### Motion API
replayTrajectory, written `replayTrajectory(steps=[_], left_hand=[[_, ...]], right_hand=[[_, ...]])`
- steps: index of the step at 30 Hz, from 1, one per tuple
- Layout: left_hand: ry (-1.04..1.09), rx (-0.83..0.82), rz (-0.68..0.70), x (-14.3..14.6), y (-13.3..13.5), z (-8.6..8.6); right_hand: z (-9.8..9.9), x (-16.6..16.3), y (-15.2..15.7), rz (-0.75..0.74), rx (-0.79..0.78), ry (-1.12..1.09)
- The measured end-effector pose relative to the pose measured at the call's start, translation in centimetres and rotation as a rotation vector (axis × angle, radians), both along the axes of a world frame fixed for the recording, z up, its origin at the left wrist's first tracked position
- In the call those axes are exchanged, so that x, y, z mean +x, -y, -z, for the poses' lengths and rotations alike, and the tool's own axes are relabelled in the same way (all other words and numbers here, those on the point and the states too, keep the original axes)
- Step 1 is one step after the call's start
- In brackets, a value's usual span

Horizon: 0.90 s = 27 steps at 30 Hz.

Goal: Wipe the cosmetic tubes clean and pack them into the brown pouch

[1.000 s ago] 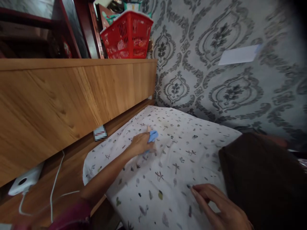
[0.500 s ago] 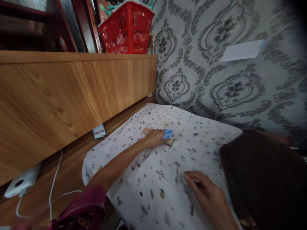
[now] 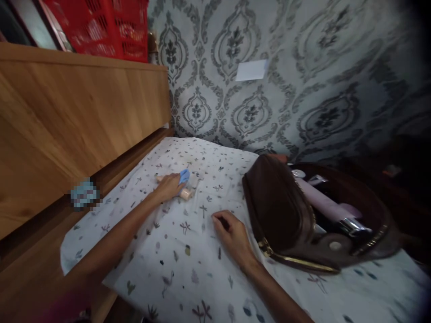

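My left hand point(image 3: 169, 185) reaches down to the white patterned cloth point(image 3: 202, 242), its fingers closed around a small blue item point(image 3: 184, 176) that looks like folded cloth or a soft packet. Under and beside this hand lies a beige tube-like thing point(image 3: 186, 194), mostly covered by the palm. My right hand point(image 3: 231, 233) hovers over or rests on the cloth nearer to me, loosely curled with thumb and forefinger together, and nothing shows in it. To its right stands an unzipped brown bag point(image 3: 276, 206), with a pale pink cylinder with a silver end point(image 3: 323, 202) inside.
A wooden cabinet front point(image 3: 84, 112) runs along the left, with a red plastic basket point(image 3: 111, 31) on top. Behind the cloth rises a patterned wall point(image 3: 215, 89) bearing a white paper point(image 3: 251, 70). A blurred light-blue item point(image 3: 84, 194) lies at the cabinet's foot.
The view has swung to the right, bringing the open bag and its contents into sight. My left hand still holds the blue item; my right hand stays curled.
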<state>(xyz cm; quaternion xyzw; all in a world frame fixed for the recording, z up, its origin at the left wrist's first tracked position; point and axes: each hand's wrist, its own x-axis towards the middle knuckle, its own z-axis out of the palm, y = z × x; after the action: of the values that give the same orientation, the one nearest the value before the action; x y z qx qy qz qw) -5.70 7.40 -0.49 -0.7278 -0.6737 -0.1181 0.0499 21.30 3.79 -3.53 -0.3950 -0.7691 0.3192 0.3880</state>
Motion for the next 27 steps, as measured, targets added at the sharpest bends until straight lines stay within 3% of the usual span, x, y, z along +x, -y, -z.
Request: replayTrajectory(steps=[9,13,19,25,27], left_hand=[[-0.077,0.015,-0.010,-1.7,4.1,0.7],[0.033,0.008,-0.004,0.9,5.5,1.0],[0.190,-0.067,0.176,6.0,6.5,0.8],[0.245,0.006,0.160,5.8,6.9,1.6],[0.199,0.052,0.251,5.7,7.3,1.8]], right_hand=[[0.5,-0.2,0.7,-0.083,0.062,0.080],[0.5,-0.4,0.9,-0.079,0.076,0.116],[0.8,-0.2,1.3,-0.100,0.125,0.163],[1.1,0.5,1.8,-0.119,0.123,0.219],[1.2,0.6,1.8,-0.119,0.124,0.230]])
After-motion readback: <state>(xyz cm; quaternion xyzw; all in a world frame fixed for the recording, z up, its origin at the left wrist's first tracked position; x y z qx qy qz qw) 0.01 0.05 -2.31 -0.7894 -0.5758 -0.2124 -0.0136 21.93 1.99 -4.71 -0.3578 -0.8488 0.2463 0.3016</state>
